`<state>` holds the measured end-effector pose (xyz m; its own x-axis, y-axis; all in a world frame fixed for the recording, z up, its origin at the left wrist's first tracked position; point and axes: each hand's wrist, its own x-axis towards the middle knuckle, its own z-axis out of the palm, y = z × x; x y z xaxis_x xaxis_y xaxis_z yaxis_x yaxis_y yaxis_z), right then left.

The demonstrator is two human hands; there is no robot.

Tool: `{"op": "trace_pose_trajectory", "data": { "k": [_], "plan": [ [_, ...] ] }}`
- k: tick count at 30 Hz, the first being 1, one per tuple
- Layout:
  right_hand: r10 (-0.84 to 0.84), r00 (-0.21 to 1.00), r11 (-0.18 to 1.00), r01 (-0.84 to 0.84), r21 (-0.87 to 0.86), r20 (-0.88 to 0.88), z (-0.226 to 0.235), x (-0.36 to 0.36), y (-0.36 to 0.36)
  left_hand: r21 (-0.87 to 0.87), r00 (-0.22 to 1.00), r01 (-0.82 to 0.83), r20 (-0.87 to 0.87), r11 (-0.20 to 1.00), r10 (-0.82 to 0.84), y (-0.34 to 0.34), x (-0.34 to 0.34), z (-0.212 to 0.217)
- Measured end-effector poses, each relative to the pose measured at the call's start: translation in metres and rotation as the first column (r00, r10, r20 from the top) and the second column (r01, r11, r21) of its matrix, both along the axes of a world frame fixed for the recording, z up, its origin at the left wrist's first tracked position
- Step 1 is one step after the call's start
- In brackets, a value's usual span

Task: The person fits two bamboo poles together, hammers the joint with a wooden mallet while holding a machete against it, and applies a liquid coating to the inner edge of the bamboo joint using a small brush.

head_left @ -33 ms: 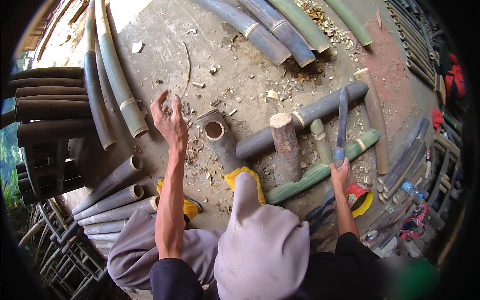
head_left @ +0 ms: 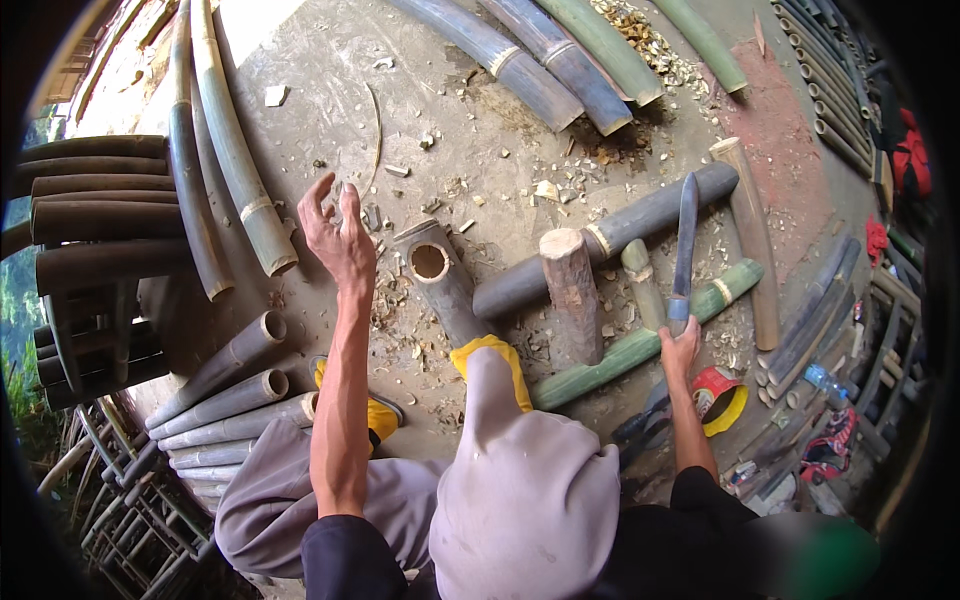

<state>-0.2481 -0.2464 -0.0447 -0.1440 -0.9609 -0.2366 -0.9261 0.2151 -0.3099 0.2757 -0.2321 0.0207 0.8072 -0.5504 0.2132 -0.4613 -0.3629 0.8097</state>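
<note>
My left hand (head_left: 338, 235) is raised with fingers apart and curved, holding nothing. Beside it, a bamboo piece (head_left: 452, 300) with a round hole cut near its far end rests by my yellow boot. My right hand (head_left: 681, 345) is closed round the handle of a machete (head_left: 686, 240), its blade pointing away from me. Under that hand lies a green bamboo pole (head_left: 600, 373). A short wooden log (head_left: 571, 300) stands upright between the hands, next to a long dark bamboo pole (head_left: 660, 203). A short bamboo stub (head_left: 643, 285) is close to the machete.
Cut bamboo poles (head_left: 235, 350) are stacked at the near left, with dark bamboo (head_left: 110, 215) piled beyond. Long poles (head_left: 520, 65) lie at the far side. A red and yellow container (head_left: 718, 400) and a plastic bottle (head_left: 825, 382) are at the right. Wood chips litter the floor.
My left hand has shifted very slightly away from me and to the left. My right hand keeps its grip on the machete.
</note>
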Motion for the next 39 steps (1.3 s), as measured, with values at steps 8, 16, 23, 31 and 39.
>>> {"op": "trace_pose_trajectory", "data": {
  "k": [8, 16, 23, 31, 39],
  "plan": [
    [0.055, 0.986, 0.992, -0.072, -0.105, -0.159, -0.024, 0.004, 0.018, 0.431, 0.996, 0.090, -0.050, 0.898, -0.076, -0.009, -0.019, -0.111],
    [0.009, 0.998, 0.996, -0.004, -0.093, 0.059, 0.009, 0.005, 0.012, 0.762, 0.963, 0.255, -0.258, 0.595, -0.081, -0.027, -0.020, -0.101],
    [-0.390, 0.910, 0.892, 0.411, -0.188, 0.140, 0.035, -0.031, 0.068, 0.729, 0.962, 0.251, -0.258, 0.637, -0.084, -0.025, -0.011, -0.110],
    [-0.500, 0.866, 0.846, 0.485, -0.222, -0.015, 0.032, -0.097, 0.155, 0.643, 0.951, 0.287, -0.282, 0.710, -0.130, -0.022, -0.011, -0.110],
    [-0.522, 0.853, 0.844, 0.518, -0.143, 0.007, 0.002, -0.069, 0.180, 0.564, 0.942, 0.320, -0.274, 0.762, -0.193, -0.015, -0.001, -0.126]
  ]
}}
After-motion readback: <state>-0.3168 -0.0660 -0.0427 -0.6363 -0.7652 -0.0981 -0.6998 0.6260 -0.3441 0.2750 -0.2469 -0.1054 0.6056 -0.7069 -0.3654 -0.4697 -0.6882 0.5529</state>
